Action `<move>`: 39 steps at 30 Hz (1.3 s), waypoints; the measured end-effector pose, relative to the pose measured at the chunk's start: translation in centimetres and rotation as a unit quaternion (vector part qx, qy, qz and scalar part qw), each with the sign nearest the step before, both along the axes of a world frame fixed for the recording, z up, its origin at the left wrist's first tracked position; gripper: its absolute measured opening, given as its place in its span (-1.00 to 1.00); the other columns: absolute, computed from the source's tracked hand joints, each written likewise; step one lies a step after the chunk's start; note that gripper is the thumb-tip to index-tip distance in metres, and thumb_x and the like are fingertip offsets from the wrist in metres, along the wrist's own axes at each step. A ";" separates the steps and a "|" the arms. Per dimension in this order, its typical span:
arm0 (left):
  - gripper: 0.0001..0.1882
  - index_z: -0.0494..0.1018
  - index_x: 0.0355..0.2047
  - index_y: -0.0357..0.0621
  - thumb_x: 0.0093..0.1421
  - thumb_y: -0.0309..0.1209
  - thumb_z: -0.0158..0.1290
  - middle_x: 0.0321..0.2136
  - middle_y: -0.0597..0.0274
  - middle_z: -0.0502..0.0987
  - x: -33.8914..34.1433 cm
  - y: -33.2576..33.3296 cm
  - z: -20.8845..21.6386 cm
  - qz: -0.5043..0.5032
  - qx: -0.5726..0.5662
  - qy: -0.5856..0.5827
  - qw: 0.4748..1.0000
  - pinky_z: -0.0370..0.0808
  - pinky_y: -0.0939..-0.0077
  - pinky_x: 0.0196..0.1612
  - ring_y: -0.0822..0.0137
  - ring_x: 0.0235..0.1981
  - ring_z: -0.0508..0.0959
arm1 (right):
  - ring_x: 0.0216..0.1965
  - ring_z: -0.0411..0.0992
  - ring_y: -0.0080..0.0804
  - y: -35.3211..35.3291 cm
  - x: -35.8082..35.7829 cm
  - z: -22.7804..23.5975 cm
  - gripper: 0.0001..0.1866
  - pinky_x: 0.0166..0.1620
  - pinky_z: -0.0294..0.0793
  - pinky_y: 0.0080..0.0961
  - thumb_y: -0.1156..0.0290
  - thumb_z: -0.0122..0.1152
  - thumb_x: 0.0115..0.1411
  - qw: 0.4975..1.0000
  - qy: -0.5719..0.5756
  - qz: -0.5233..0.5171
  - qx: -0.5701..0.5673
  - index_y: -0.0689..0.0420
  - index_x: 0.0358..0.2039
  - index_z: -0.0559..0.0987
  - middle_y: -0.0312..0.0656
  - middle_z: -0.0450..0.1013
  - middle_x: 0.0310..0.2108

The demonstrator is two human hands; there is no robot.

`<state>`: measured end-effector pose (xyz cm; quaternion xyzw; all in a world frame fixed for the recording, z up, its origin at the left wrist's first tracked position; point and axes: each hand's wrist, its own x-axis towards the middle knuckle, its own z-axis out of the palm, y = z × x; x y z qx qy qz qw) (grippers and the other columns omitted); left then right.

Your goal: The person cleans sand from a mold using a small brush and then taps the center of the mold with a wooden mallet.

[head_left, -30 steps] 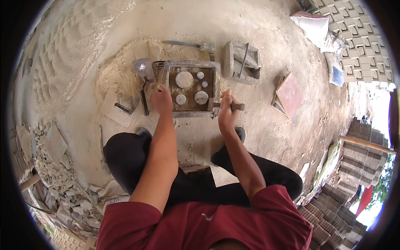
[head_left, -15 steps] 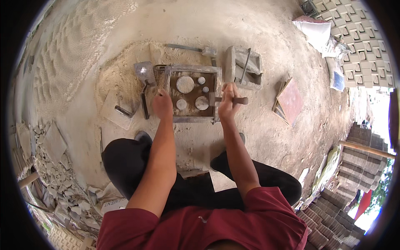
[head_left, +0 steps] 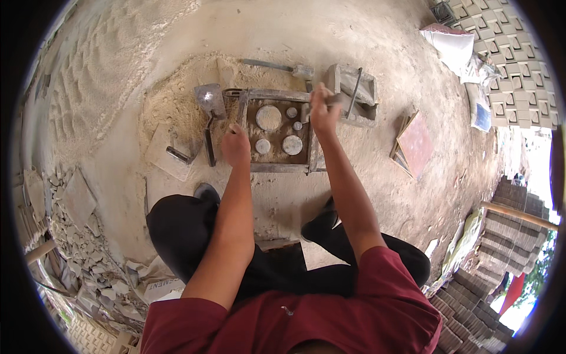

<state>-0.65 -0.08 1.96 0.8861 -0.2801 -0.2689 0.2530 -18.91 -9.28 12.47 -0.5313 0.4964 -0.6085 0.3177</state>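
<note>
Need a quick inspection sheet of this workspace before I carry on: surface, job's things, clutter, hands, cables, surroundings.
Surface: sandy ground, a paler sand patch around the work.
Job's things: square metal mould frame on the ground, round cores showing inside.
Clutter: trowel left of the frame, second mould box to its right, reddish tiles, flat slab.
Hands: left hand at the frame's left edge; right hand closed at its upper right corner, what it grips unclear.
Cables: nothing seen.
Surroundings: patterned blocks laid out upper right, broken rubble at left.
</note>
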 end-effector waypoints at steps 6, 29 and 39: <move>-0.35 0.54 -0.40 -0.37 0.33 -0.05 -0.39 -0.37 -0.20 0.56 -0.1 0.1 0.1 0.021 0.019 0.018 0.999 0.39 -0.09 -0.17 -0.19 -0.26 0.53 | -0.67 0.03 -0.71 -0.5 1.1 0.4 -0.50 -0.62 -0.03 -0.55 0.28 -0.06 0.36 0.999 0.022 -0.022 0.015 0.17 -0.74 0.25 -0.47 0.12 -0.76; -0.39 0.56 -0.30 -0.32 0.27 -0.02 -0.31 -0.27 -0.24 0.55 1.1 -0.1 -1.1 0.028 0.023 0.073 0.997 0.43 -0.07 -0.10 -0.21 -0.19 0.53 | -0.58 0.04 -0.67 4.5 4.8 1.3 -0.52 -0.56 0.07 -0.52 0.17 -0.02 0.36 0.984 0.091 0.077 0.130 0.20 -0.65 0.32 -0.42 0.10 -0.72; -0.35 0.55 -0.34 -0.40 0.31 -0.02 -0.33 -0.27 -0.27 0.54 0.6 0.0 0.8 0.025 0.049 0.083 0.995 0.46 -0.06 -0.16 -0.21 -0.23 0.54 | -0.71 0.06 -0.69 3.8 4.4 2.2 -0.40 -0.66 0.04 -0.49 0.13 -0.01 0.35 0.979 0.056 0.140 0.136 0.22 -0.78 0.30 -0.38 0.14 -0.82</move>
